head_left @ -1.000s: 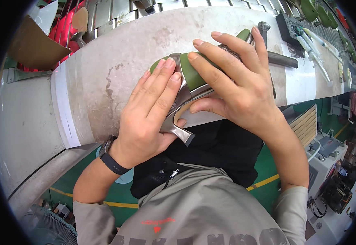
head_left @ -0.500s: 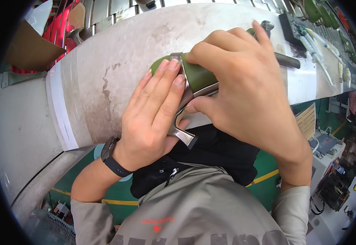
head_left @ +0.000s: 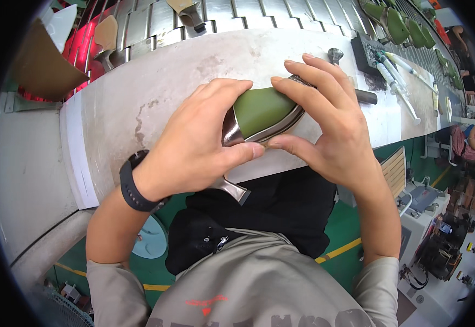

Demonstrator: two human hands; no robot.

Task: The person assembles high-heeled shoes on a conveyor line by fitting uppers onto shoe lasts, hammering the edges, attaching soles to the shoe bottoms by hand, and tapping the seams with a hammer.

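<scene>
**Green shoe [head_left: 262, 109] clasped between two hands**

Nearest the wearer, the shoe's metallic heel [head_left: 233, 191] juts out below the left hand [head_left: 191, 131]. Both hands are closed around the shoe: the left wraps its left end, while the right hand [head_left: 335, 122] arches over its right end, thumb on the shoe's lower edge. The shoe is over the worktop [head_left: 177, 71]; whether it rests there I cannot tell. Right of the shoe are a metal-headed tool [head_left: 335, 55], syringe-like tubes [head_left: 394, 80] and a dark block [head_left: 364, 53]. Beyond the shoe runs a slatted metal conveyor [head_left: 232, 13]; more green shoes [head_left: 394, 26] stand farther right.
</scene>
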